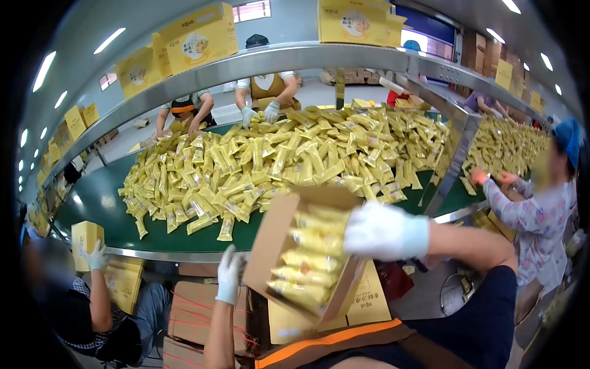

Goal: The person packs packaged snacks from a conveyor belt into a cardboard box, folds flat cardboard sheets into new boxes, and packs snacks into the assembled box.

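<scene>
A cardboard box (270, 237) is tilted in front of me, its open side showing a row of yellow wrapped snack packets (310, 263). My right hand (384, 230), in a white glove, is at the box's right edge over the packets. Its fingers look curled together and blurred, and what they grip is hidden. Beside the box's left side is my left hand (228, 275), also gloved, with fingers stretched upward and nothing visible in them. Whether it touches the cardboard I cannot tell. A big heap of the same packets (276, 154) lies beyond the box.
The heap rests on a green conveyor belt (92, 212) under a metal rail (270, 59) bearing yellow cartons (200, 38). Flattened yellow cartons (372, 295) and strapped brown cardboard (200, 313) are below. Co-workers stand opposite and at both sides; one at left holds a yellow carton (86, 243).
</scene>
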A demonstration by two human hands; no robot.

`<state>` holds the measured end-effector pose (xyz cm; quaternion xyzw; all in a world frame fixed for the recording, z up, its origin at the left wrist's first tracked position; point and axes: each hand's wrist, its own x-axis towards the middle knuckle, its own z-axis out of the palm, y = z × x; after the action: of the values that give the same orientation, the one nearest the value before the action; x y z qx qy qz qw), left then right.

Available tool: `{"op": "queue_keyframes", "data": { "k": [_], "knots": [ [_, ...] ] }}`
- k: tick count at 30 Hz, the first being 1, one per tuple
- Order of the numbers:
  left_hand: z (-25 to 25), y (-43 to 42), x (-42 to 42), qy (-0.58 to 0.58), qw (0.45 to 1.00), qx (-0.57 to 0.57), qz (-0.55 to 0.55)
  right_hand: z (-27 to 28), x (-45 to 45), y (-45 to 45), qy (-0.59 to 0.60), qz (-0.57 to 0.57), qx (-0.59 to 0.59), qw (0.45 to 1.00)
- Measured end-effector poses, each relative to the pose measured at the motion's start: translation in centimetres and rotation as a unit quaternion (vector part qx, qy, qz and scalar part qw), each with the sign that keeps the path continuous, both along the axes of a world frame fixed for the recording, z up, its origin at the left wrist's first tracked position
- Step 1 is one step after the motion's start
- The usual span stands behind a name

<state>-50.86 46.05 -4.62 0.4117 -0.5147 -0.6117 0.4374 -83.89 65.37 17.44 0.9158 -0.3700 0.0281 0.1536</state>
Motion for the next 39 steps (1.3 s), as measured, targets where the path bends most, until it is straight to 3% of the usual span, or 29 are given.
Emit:
{"op": "queue_keyframes", "data": {
  "k": [1, 2, 3, 4, 5, 7, 10, 12, 14, 17, 20, 21, 22, 23, 24, 25, 26, 27, 28, 30, 31, 32, 33, 34, 36, 38, 39],
  "knots": [
    [-3.6, -0.3, 0.4, -0.023, 0.996, -0.083, -0.033, 3.2, -0.5, -0.7, -0.016, -0.011, -0.036, 0.999],
    [-7.5, -0.9, 1.1, -0.163, 0.975, -0.116, -0.098, 6.2, -1.0, -1.7, -0.033, -0.022, -0.071, 0.997],
    [-7.4, 2.2, -0.3, -0.112, 0.984, -0.093, -0.102, 8.8, -1.7, -3.4, -0.016, -0.044, -0.121, 0.991],
    [-11.5, 3.1, -1.0, -0.155, 0.968, -0.154, -0.122, 11.9, -1.9, -4.7, -0.013, -0.073, -0.155, 0.985],
    [-12.1, 4.6, -1.7, -0.344, 0.883, -0.297, -0.115, 14.3, -2.8, -6.7, -0.083, -0.051, -0.207, 0.973],
    [-12.8, 7.3, -3.5, -0.435, 0.805, -0.401, -0.047, 19.3, -3.7, -11.2, -0.138, -0.103, -0.263, 0.949],
    [-12.9, 7.9, -4.0, -0.415, 0.839, -0.348, -0.047, 25.3, -1.9, -17.6, -0.206, -0.230, -0.311, 0.899],
    [-13.3, 7.5, -3.7, -0.409, 0.838, -0.355, -0.065, 27.2, -2.6, -23.4, -0.228, -0.203, -0.400, 0.864],
    [-13.8, 6.9, -3.3, -0.406, 0.835, -0.363, -0.081, 28.9, -4.3, -28.9, -0.230, -0.235, -0.415, 0.849],
    [-13.7, 6.9, -2.7, -0.419, 0.834, -0.329, -0.144, 28.9, -7.5, -35.2, -0.223, -0.242, -0.412, 0.850],
    [-15.1, 6.7, -2.6, -0.428, 0.826, -0.342, -0.134, 26.5, -9.1, -39.8, -0.158, -0.290, -0.459, 0.825],
    [-15.2, 6.9, -2.9, -0.275, 0.931, -0.205, -0.128, 26.2, -8.7, -40.4, -0.122, -0.326, -0.444, 0.826],
    [-15.0, 7.2, -3.1, -0.109, 0.986, -0.055, -0.117, 25.7, -9.1, -41.8, -0.091, -0.303, -0.442, 0.839],
    [-14.4, 7.4, -3.2, 0.059, 0.988, 0.098, -0.102, 25.5, -10.0, -42.8, -0.058, -0.284, -0.441, 0.850],
    [-13.7, 7.1, -3.3, -0.108, 0.989, -0.001, -0.101, 25.3, -11.1, -43.2, -0.026, -0.265, -0.440, 0.858],
    [-12.4, 6.3, -3.5, -0.270, 0.952, -0.103, -0.098, 24.3, -10.1, -42.0, -0.014, -0.254, -0.424, 0.869],
    [-11.4, 6.2, -3.4, -0.422, 0.879, -0.203, -0.093, 22.1, -8.3, -39.7, -0.002, -0.244, -0.405, 0.881],
    [-12.0, 6.5, -3.4, -0.429, 0.873, -0.222, -0.067, 18.2, -6.6, -36.8, -0.043, -0.228, -0.411, 0.882],
    [-11.6, 7.0, -3.5, -0.361, 0.903, -0.232, -0.009, 14.3, -6.3, -34.0, -0.079, -0.140, -0.375, 0.913],
    [-12.5, 7.1, -2.8, -0.402, 0.891, -0.209, -0.025, 2.4, -6.7, -25.1, -0.134, -0.071, -0.145, 0.978],
    [-12.2, 7.3, -2.6, -0.374, 0.910, -0.174, -0.030, -0.7, -2.2, -17.9, -0.009, -0.204, 0.027, 0.978],
    [-11.8, 7.3, -2.5, -0.345, 0.928, -0.139, -0.030, -4.1, -0.7, -13.4, 0.038, -0.207, 0.249, 0.945],
    [-11.3, 7.3, -2.6, -0.325, 0.938, -0.121, -0.029, -11.9, -3.8, -7.7, -0.137, -0.119, 0.289, 0.940],
    [-11.0, 7.3, -2.5, -0.306, 0.946, -0.103, -0.025, -13.8, -3.0, -3.8, -0.174, -0.261, 0.455, 0.833],
    [-11.8, 6.9, -2.2, -0.325, 0.934, -0.147, -0.017, -24.9, -4.8, 3.1, -0.390, -0.391, 0.190, 0.812],
    [-11.4, 6.1, -1.8, -0.219, 0.969, -0.110, -0.035, -31.0, -4.3, 7.0, -0.434, -0.564, 0.068, 0.699],
    [-9.8, 6.4, -2.1, -0.141, 0.989, -0.014, -0.046, -32.1, -3.3, 8.0, -0.468, -0.640, 0.191, 0.579]
  ]
}}
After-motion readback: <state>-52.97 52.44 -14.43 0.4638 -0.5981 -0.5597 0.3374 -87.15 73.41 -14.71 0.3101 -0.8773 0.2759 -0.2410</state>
